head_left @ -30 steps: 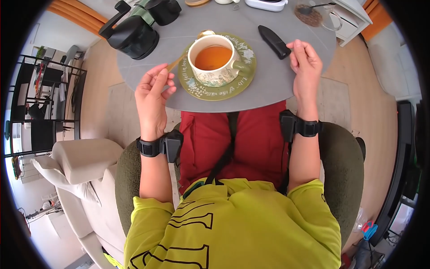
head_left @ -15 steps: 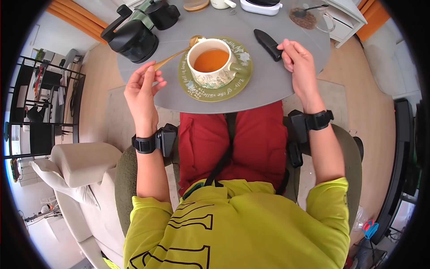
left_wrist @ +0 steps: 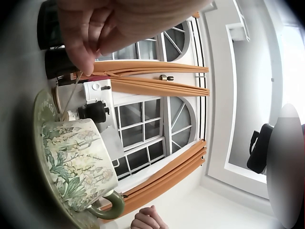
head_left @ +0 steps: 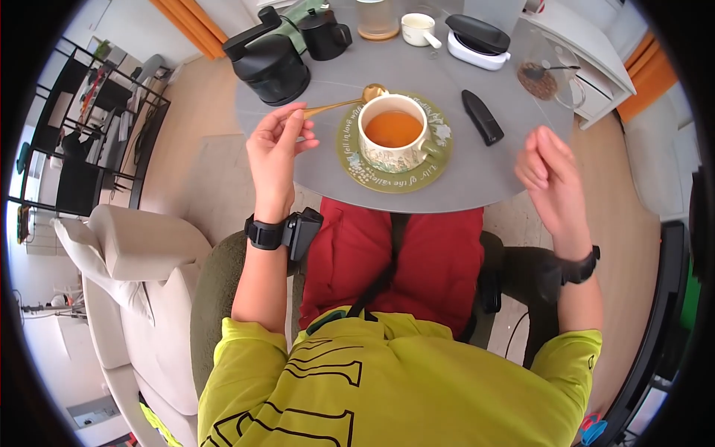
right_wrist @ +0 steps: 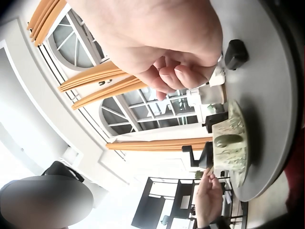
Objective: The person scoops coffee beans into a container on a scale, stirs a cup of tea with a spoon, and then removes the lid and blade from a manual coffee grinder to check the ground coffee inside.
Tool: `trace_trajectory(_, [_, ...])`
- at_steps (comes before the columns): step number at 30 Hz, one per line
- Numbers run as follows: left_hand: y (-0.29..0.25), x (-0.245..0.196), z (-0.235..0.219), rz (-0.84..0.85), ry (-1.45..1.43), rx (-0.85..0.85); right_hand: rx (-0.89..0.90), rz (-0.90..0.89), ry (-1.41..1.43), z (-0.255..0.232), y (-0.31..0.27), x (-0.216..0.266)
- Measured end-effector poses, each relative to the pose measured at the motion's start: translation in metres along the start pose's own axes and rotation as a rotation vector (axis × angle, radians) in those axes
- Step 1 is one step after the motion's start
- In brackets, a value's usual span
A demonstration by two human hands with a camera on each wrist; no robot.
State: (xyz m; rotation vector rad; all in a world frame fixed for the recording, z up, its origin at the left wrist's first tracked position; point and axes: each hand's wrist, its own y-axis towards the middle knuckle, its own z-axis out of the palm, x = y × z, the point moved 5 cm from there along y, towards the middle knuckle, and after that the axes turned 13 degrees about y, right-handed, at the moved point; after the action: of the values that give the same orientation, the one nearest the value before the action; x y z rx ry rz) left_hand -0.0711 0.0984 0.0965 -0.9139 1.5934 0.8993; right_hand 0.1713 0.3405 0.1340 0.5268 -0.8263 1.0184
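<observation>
My left hand (head_left: 274,156) pinches the handle end of a gold spoon (head_left: 339,104) between thumb and fingers. The spoon's bowl lies at the far left rim of a green saucer (head_left: 348,158) with white lettering. On that saucer stands a flower-patterned cup (left_wrist: 78,162) of amber liquid, its green handle (head_left: 433,153) toward the right. My right hand (head_left: 553,179) hovers off the table's right edge, fingers loosely curled and holding nothing. Nearest to it on the table lies a long black object (head_left: 482,118) with a tapered end.
A black kettle (head_left: 275,73) and a smaller black pot (head_left: 325,36) stand at the back left. Farther back are a small white cup (head_left: 418,30) and a white device with a black top (head_left: 478,45). A glass jug (head_left: 547,74) with brown contents stands at the back right.
My right hand has moved right and back from the black object, off the table edge. The left hand keeps its pinch on the spoon. The head view has shifted, showing more of the table's back.
</observation>
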Motion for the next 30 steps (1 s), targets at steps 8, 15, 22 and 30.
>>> trace_trajectory(8, [-0.007,-0.035,-0.011,0.16,0.06,-0.145,0.01,-0.157,0.002,0.024,-0.017,0.042])
trace_trajectory(15, [-0.016,-0.074,-0.013,0.337,0.175,-0.221,0.017,-0.165,0.01,0.024,-0.009,0.043])
trace_trajectory(22, [-0.014,-0.079,-0.011,0.357,0.362,-0.213,-0.023,-0.13,-0.014,0.011,0.008,0.033])
trace_trajectory(30, [0.015,-0.061,0.007,0.282,0.535,-0.029,-0.048,-0.117,-0.076,0.011,0.018,0.027])
